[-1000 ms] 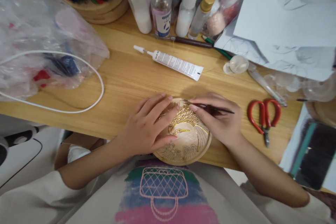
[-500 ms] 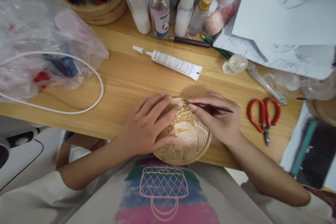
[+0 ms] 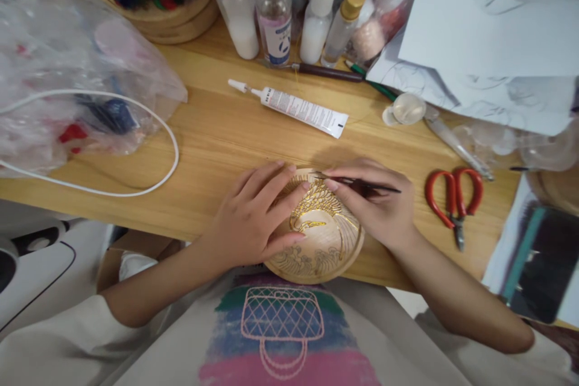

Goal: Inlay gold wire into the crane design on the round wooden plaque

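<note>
A round wooden plate [image 3: 332, 238] lies at the table's front edge. Gold wire outlines cover part of the bird drawn on it, and wave lines run along its lower part. My left hand [image 3: 256, 214] rests spread over the plate's left side, its fingers apart and touching the surface. In my right hand [image 3: 380, 199] is a pair of slim dark tweezers [image 3: 357, 183], pinched between thumb and fingers. Their tip meets the plate near its top rim, by the upper end of the gold pattern. Whatever the tip holds is too small to make out.
A white glue tube [image 3: 303, 110] lies beyond the plate. Red-handled pliers [image 3: 456, 199] are to the right. Several bottles [image 3: 275, 18] stand at the back, papers [image 3: 488, 18] at the back right. A plastic bag [image 3: 90, 72] and white cable [image 3: 174, 154] occupy the left.
Hardly anything differs. Both hands, the plate and the tweezers keep their places, apart from a very slight shift of the view.
</note>
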The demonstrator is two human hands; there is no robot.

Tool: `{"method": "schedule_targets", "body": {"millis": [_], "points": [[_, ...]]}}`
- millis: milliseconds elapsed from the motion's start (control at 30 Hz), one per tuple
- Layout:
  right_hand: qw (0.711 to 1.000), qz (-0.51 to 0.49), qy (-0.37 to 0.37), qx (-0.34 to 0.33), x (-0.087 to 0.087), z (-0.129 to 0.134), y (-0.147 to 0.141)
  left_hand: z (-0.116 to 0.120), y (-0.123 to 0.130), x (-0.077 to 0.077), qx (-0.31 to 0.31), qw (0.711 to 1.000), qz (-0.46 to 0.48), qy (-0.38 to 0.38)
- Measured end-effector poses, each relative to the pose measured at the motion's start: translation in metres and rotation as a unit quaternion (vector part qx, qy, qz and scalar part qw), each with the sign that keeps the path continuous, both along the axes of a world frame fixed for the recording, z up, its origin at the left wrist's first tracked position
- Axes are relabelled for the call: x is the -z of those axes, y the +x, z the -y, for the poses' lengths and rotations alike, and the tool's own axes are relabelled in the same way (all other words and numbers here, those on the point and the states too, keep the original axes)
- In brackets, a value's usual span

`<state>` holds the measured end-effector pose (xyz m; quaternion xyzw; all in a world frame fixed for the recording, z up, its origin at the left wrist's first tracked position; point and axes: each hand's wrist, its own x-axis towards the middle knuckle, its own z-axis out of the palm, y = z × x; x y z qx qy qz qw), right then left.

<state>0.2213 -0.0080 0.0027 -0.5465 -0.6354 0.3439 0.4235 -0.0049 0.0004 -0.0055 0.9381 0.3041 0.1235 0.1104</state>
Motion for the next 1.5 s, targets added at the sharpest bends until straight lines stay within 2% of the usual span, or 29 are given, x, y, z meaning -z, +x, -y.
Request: {"method": "schedule_targets", "body": {"millis": [200, 400, 533, 667, 800, 1000, 1100, 1200, 1333, 1500], "points": [[1.0, -0.013, -0.006, 0.015, 0.0, -0.001, 0.0, -0.001, -0.001, -0.001, 0.019, 1.0, -0.002, 0.012], [0.993, -0.098, -0.062, 0.01, 0.004, -0.007, 0.003, -0.003, -0.002, 0.005, 0.033, 0.999, 0.033, 0.017], [0.972, -0.192, -0.136, 0.015, 0.008, -0.018, 0.006, -0.003, -0.001, 0.006, 0.022, 0.998, 0.028, 0.049], [0.938, -0.285, -0.179, 0.079, 0.006, -0.025, 0.009, 0.003, 0.001, 0.002, -0.002, 0.997, -0.008, 0.081], [0.926, -0.31, -0.147, 0.155, 0.0, -0.018, 0.008, 0.014, -0.007, -0.002, -0.034, 0.995, -0.05, 0.079], [0.931, -0.289, -0.076, 0.211, -0.006, 0.001, -0.003, 0.031, -0.032, -0.003, -0.024, 0.992, -0.029, 0.12], [0.939, -0.233, -0.007, 0.252, 0.001, 0.0, -0.007, 0.031, -0.041, 0.0, -0.016, 0.993, 0.003, 0.118], [0.938, -0.192, 0.036, 0.286, 0.016, -0.004, -0.006, 0.024, -0.045, 0.005, -0.028, 0.991, 0.027, 0.125], [0.936, -0.142, 0.068, 0.315, 0.031, -0.007, -0.001, 0.012, -0.045, 0.012, -0.033, 0.991, 0.033, 0.126], [0.935, -0.145, 0.069, 0.317, 0.032, -0.007, 0.001, 0.01, -0.043, 0.013, -0.029, 0.994, 0.003, 0.102]]}}
